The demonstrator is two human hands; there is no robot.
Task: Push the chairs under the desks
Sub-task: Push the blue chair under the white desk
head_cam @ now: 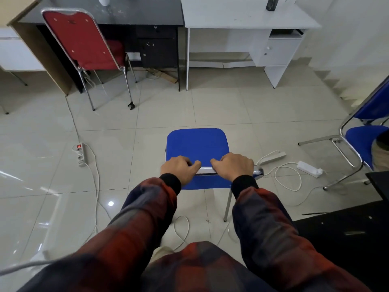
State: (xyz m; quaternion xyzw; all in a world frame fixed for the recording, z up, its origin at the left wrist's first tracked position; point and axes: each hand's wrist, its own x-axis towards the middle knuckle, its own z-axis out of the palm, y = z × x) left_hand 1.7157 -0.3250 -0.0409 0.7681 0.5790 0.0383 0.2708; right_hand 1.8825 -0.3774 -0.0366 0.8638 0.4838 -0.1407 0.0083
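A blue chair (196, 144) with a chrome frame stands on the tiled floor in front of me, its seat facing the white desk (248, 20) at the back. My left hand (179, 168) and my right hand (233, 166) both grip the chrome top rail of its backrest, fingers curled over it. A red chair (81, 41) stands at the black desk (134, 15) on the left, its seat partly under the desktop. A second blue chair (366, 140) stands at the right edge, away from any desk.
Power strips (80, 154) and white cables (288, 175) lie on the floor to the left and right of the blue chair and under it. A dark surface (347, 228) sits at the lower right. Open tiled floor lies between the chair and the white desk.
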